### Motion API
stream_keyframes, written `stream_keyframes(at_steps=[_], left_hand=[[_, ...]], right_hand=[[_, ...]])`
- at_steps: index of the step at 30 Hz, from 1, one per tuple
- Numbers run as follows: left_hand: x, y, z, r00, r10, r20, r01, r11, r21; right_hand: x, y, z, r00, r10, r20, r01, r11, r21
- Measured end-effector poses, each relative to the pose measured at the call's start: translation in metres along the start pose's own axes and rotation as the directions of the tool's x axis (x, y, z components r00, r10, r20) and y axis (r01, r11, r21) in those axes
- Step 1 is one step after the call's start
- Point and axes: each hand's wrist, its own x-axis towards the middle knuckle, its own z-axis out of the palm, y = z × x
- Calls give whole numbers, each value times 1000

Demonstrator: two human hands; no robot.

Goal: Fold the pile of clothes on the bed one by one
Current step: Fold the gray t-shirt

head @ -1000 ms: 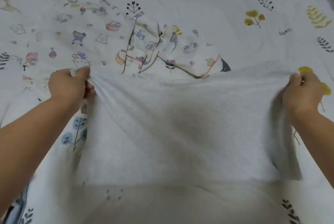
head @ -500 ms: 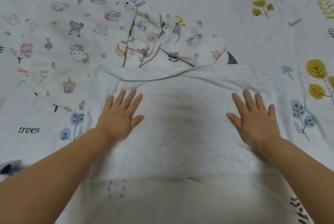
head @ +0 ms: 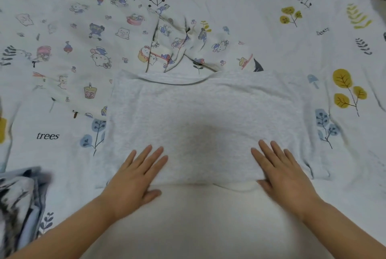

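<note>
Both flat hands, left hand [head: 133, 177] and right hand [head: 286, 175], slid nearer, smoothing the grey garment [head: 204, 116], seemingly half-folded; cartoon-print garment [head: 179, 45] beyond remains unfolded.

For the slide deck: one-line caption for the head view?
Both hands, left hand and right hand, press flat on a folded white garment on the printed bedsheet.

left hand [head: 133, 177] flat | right hand [head: 282, 175] flat (fingers spread)
</note>
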Motion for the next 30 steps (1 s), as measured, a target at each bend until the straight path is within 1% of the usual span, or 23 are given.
stream_keyframes(at_steps=[2,4,5,6,7,9,11,13,17,18,19,21,22,23,24,25,26,27,28,29,30], left_hand=[[4,-1,-1,999,-26,-37,26,1000,-4],[9,1,-6,996,-75,-54,75,997,-9],[8,3,-11,993,-105,-47,105,994,-13],[5,6,-15,992,-121,-37,121,993,-2],[0,8,-17,992,-122,-35,123,992,20],[-17,11,-20,993,-103,-58,105,993,45],[-37,17,-24,996,-74,-56,76,997,25],[-61,27,-28,997,-53,-47,53,999,7],[-108,49,-23,1000,-7,-29,8,1000,8],[-116,53,-20,1000,7,6,-8,1000,30],[-123,55,-13,999,14,42,-16,999,44],[-128,61,-10,997,-4,76,2,1000,28],[-126,64,-12,995,-34,93,34,999,2],[-121,67,-14,993,-55,106,58,998,-29],[-112,73,-17,991,-72,109,79,995,-63],[-100,79,-22,994,-80,78,86,993,-80],[-86,86,-26,996,-78,41,82,991,-108],[-70,95,-29,997,-77,3,77,988,-138],[-51,104,-32,997,-73,-26,68,984,-163],[-30,115,-34,996,-68,-61,56,982,-178],[-9,127,-37,994,-55,-90,37,981,-193]], right_hand=[[5,-7,-5,998,63,-26,-63,998,15],[11,-16,-15,991,131,4,-131,985,109],[10,-19,-19,990,138,8,-138,981,134],[6,-21,-22,992,124,-24,-120,983,141],[0,-21,-23,993,98,-74,-89,990,107],[-17,-25,-27,976,48,-211,-41,998,38],[-38,-31,-25,960,2,-281,3,1000,16],[-62,-37,-19,953,-30,-303,27,1000,-15],[-102,-47,-1,977,-38,-211,35,999,-20],[-111,-49,7,983,-35,-179,33,999,-15],[-118,-50,16,985,-72,-157,74,997,4],[-127,-49,29,984,-144,-106,149,988,42],[-128,-48,29,990,-134,-41,137,987,79],[-128,-45,30,990,-143,-14,144,983,112],[-127,-43,23,995,-103,-17,104,981,162],[-125,-40,14,995,-40,-91,59,974,220],[-121,-36,5,985,58,-165,-10,961,275],[-115,-29,1,956,177,-233,-93,939,330],[-109,-22,-4,918,317,-237,-218,904,367],[-105,-15,-10,873,455,-175,-365,849,383],[-101,-9,-16,815,577,-52,-512,761,398]])
